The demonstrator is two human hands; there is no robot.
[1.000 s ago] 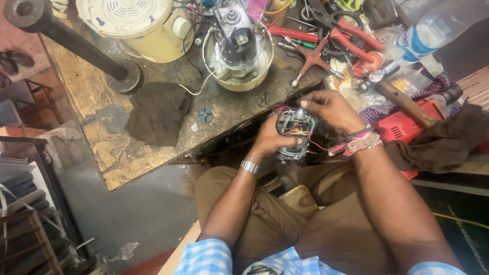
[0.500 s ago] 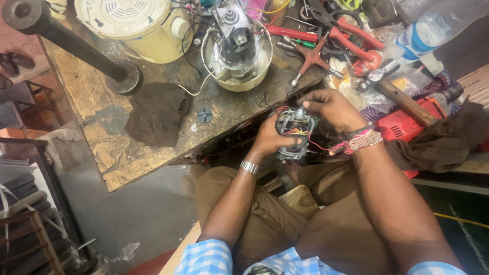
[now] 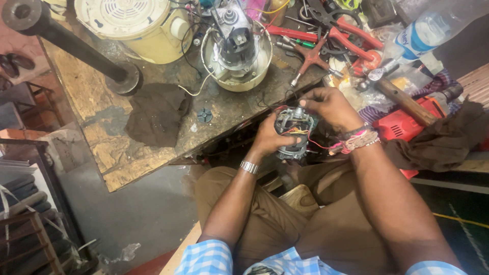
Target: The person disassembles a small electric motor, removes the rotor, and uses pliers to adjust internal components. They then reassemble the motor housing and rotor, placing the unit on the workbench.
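Note:
A small electric motor (image 3: pixel 292 133) with copper windings and red wires sits between both hands, above my lap at the worktable's edge. My left hand (image 3: pixel 266 138) grips its left side from below. My right hand (image 3: pixel 328 106) rests on the motor's top right, fingertips curled over the upper end. A metal watch is on my left wrist, and coloured thread bands are on my right wrist.
On the worn worktable (image 3: pixel 109 153) lie a dark cloth (image 3: pixel 155 114), a cream appliance base with an exposed motor (image 3: pixel 238 48), a cream lidded jar (image 3: pixel 135 25), a black pipe stand (image 3: pixel 76 48), red pliers and tools (image 3: pixel 331 38), a hammer (image 3: pixel 402 97), a red drill (image 3: pixel 412 122) and a plastic bottle (image 3: pixel 433 28).
Both hands stay on the motor with only slight finger shifts; the motor has barely moved.

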